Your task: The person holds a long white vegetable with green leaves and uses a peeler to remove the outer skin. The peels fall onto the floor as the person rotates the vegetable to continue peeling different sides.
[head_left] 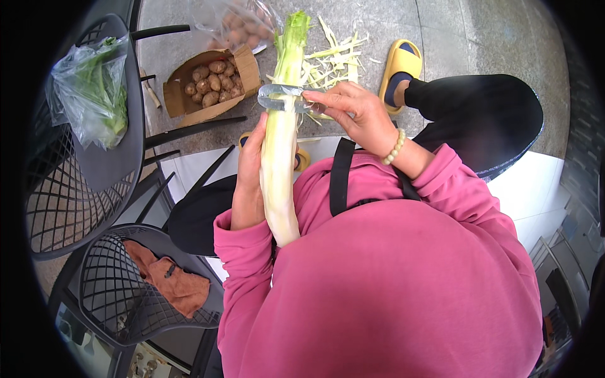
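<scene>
A long, peeled-looking celtuce stem (278,175) slants up from my lap, pale below and green at its trimmed leafy top. My left hand (250,165) grips it from the left side, with the fingers mostly hidden behind it. In my right hand (354,111) is a metal vegetable peeler (270,90), pinched between thumb and fingers. Its looped frame lies across the stem, just above my left hand. Thin green peelings (338,54) are heaped on the floor beyond the peeler.
Brown taro-like tubers (211,84) fill a cardboard box (174,97) on the floor; behind it lies a clear bag (246,23) of tubers. At left, bagged leafy greens (111,94) rest on a mesh chair (101,165). Another chair (118,297) holds a brown cloth (177,286). Yellow slipper (406,61) on my foot.
</scene>
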Available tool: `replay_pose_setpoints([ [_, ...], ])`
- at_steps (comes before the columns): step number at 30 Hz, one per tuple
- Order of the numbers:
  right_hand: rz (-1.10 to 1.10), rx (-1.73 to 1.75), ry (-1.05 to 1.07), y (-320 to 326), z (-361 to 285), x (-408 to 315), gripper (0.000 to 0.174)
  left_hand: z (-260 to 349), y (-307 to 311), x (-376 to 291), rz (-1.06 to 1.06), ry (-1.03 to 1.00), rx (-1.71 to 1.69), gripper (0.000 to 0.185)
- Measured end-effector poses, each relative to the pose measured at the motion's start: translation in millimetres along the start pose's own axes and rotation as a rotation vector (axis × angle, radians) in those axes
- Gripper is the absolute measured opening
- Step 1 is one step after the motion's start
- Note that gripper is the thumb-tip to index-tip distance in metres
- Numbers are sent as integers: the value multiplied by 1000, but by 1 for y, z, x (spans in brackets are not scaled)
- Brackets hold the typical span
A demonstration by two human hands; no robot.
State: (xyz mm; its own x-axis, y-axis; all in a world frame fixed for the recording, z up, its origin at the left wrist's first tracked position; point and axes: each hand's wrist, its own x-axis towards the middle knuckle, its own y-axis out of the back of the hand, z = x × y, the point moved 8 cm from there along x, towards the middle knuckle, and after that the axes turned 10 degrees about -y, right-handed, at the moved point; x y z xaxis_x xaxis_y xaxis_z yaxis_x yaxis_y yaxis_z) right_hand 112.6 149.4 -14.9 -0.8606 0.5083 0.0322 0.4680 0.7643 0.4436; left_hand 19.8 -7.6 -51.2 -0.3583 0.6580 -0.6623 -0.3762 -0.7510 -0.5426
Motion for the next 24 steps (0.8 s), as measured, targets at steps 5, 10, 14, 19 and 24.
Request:
replay_pose_setpoints([
  [5,42,2,21,5,-8,-3,49,2,-1,-1,22,-41,55,49],
  [10,26,-92,87,-1,-25,-3,54,-2,-3,0,-1,-61,76,37],
  [14,129,-138,81,5,-11,-7,52,-10,0,1,-26,18,-26,37],
  [19,723,342,-168,103,65,10,35,-4,-3,-11,79,13,174,46],
  [24,421,294,-124,62,32,4,50,-8,2,-6,-43,66,44,44],
])
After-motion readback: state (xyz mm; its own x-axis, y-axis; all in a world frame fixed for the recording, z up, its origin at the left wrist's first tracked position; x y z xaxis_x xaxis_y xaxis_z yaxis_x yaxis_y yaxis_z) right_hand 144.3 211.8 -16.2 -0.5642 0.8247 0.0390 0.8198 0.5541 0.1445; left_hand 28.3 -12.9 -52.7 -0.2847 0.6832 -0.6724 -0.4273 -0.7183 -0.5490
